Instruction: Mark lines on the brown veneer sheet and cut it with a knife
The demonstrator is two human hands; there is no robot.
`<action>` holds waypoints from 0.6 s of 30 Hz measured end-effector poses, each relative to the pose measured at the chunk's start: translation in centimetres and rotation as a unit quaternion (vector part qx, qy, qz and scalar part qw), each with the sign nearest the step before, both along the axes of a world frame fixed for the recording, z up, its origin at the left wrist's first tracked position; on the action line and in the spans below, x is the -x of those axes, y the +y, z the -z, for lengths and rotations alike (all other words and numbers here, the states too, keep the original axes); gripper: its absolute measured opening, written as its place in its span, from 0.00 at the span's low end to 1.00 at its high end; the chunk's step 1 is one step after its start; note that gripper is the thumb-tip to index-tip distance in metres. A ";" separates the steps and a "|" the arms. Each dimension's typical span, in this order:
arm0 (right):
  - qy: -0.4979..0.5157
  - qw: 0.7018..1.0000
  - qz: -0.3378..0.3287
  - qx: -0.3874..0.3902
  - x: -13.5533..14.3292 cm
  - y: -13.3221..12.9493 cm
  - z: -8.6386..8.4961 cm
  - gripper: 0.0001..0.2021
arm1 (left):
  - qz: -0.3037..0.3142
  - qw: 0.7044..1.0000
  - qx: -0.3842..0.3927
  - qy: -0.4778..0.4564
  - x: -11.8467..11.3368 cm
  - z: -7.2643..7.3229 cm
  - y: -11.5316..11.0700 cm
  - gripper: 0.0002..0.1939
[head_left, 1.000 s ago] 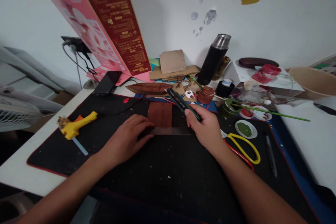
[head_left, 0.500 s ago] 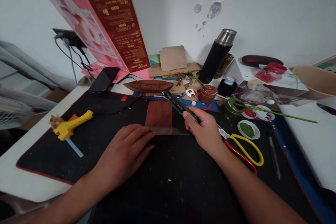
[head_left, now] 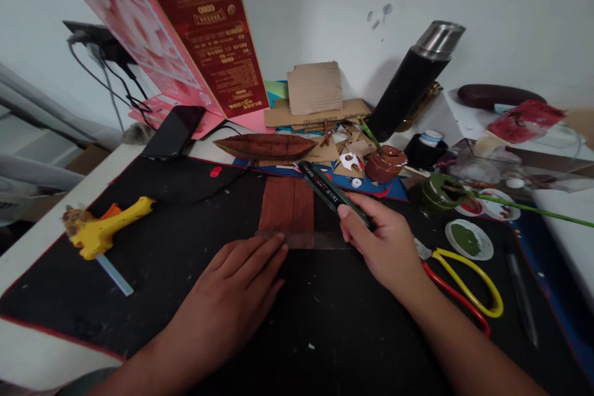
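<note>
My left hand (head_left: 236, 291) lies with fingers stretched flat, their tips pressing the left part of a clear ruler (head_left: 320, 241). The ruler lies across the near end of a reddish-brown painted board (head_left: 286, 204) on the black mat. My right hand (head_left: 383, 241) grips a dark green utility knife (head_left: 327, 189), its tip pointing up and left above the board's right side. The right fingers hide the ruler's right end. Behind the board rests a brown boat-shaped piece (head_left: 264, 146) with pointed ends.
On the left lies a yellow glue gun (head_left: 111, 226) near a black phone (head_left: 174, 131). Scissors (head_left: 464, 278) and a pen (head_left: 523, 300) lie at right. Paint jars (head_left: 386, 164), cardboard scraps (head_left: 315, 90) and a leaning black flask (head_left: 411, 83) crowd the back.
The view has moved closer and tilted down, so things appear larger and spread outward. Both hands keep nearly the same pose over the ruler and board; the knife is still raised.
</note>
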State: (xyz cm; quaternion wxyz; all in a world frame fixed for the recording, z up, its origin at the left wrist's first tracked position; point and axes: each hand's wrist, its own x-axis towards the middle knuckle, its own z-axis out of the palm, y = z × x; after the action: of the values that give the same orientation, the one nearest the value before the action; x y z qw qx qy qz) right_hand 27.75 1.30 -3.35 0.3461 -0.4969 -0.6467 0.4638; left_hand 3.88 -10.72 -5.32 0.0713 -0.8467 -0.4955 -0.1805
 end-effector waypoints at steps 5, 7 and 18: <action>-0.011 1.000 0.004 -0.006 0.1 0.0 -0.2 0.19 | 0.002 1.000 0.005 -0.004 -0.1 -0.2 0.1 0.18; -0.014 1.000 0.011 -0.001 0.1 0.0 -0.2 0.20 | 0.007 1.000 0.006 0.000 -0.1 -0.3 0.2 0.18; -0.029 0.999 0.010 -0.012 0.1 -0.2 -0.1 0.18 | -0.012 0.999 0.025 -0.016 -0.4 0.0 0.0 0.20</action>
State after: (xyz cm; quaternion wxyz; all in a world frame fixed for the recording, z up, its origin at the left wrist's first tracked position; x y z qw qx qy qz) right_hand 27.68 1.11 -3.23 0.3376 -0.5129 -0.6567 0.4378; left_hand 4.25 -10.72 -5.35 0.0448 -0.8390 -0.5112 -0.1811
